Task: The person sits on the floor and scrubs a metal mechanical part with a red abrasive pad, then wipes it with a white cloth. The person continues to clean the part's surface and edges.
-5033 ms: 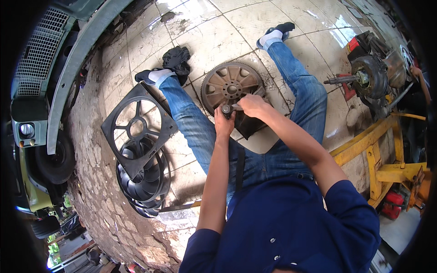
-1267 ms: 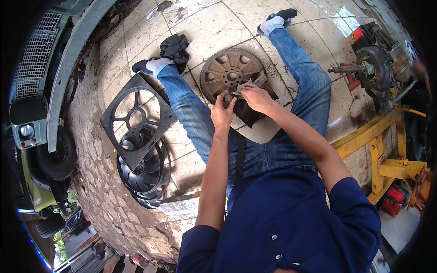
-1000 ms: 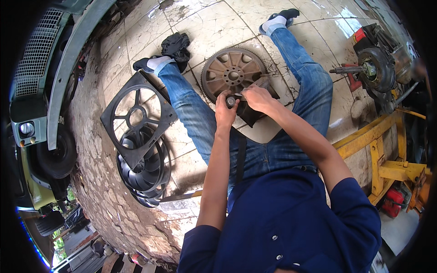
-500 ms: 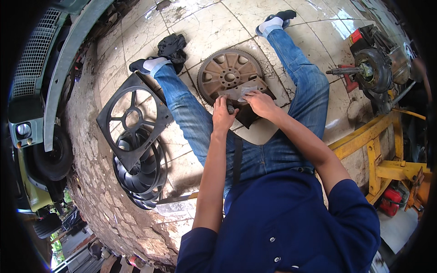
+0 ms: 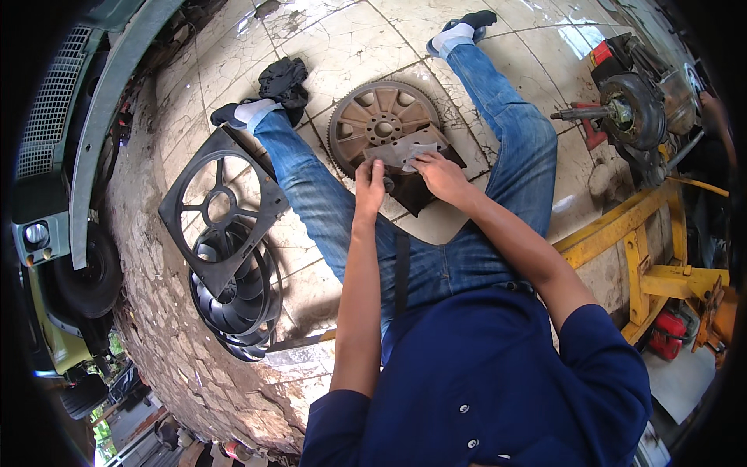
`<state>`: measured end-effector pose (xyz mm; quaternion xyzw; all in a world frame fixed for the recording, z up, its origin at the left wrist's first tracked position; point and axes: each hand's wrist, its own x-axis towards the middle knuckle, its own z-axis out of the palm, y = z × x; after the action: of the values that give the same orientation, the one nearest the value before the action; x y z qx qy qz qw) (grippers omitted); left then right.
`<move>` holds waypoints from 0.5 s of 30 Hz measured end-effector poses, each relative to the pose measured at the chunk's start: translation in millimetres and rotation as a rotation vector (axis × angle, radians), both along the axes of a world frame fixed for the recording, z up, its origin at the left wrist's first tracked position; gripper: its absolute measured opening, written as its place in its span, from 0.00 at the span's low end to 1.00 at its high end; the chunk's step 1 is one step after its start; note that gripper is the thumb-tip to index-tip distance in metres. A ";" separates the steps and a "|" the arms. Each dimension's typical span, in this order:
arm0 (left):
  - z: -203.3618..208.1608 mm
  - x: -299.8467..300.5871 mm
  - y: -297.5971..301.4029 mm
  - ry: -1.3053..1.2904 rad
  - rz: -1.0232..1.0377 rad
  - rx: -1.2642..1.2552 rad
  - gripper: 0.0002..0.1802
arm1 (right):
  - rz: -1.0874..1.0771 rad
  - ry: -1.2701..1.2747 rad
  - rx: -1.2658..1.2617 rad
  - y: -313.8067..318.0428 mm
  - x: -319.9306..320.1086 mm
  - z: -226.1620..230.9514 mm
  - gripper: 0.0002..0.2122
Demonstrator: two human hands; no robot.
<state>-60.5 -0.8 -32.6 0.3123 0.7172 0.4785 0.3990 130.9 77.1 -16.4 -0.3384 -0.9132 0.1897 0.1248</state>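
A rusty brown metal part (image 5: 410, 191) with a flat, greyish upper face lies between my legs, its near side dark and angular. My left hand (image 5: 369, 189) grips its left end, fingers closed, beside a short round dark stub (image 5: 388, 184). Pinched in my right hand (image 5: 438, 173) is a crumpled pale cloth or sheet (image 5: 419, 155), pressed on the flat face; its exact material is unclear. Just beyond, a large toothed flywheel (image 5: 372, 117) lies flat on the tiles, partly covered by the metal part.
Left of my leg lie a black fan shroud (image 5: 166, 208) and a fan (image 5: 233, 307). A black bundle (image 5: 283, 82) rests by my left foot. To the right are a mechanical assembly with a shaft (image 5: 634, 113) and a yellow frame (image 5: 638, 280). A vehicle front (image 5: 58, 124) stands far left.
My right hand and the pale sheet have shifted slightly along the flat face. The whole view has moved a little, so the floor things appear farther left.
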 end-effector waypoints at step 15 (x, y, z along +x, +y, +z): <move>27.1 7.0 -5.3 0.500 0.097 -0.017 0.15 | -0.078 -0.063 -0.029 10.6 2.2 -3.6 0.16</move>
<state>-53.5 -6.1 -5.5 0.3829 0.8117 0.3989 0.1883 133.1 87.7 -20.0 -0.3815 -0.8999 0.1872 0.0985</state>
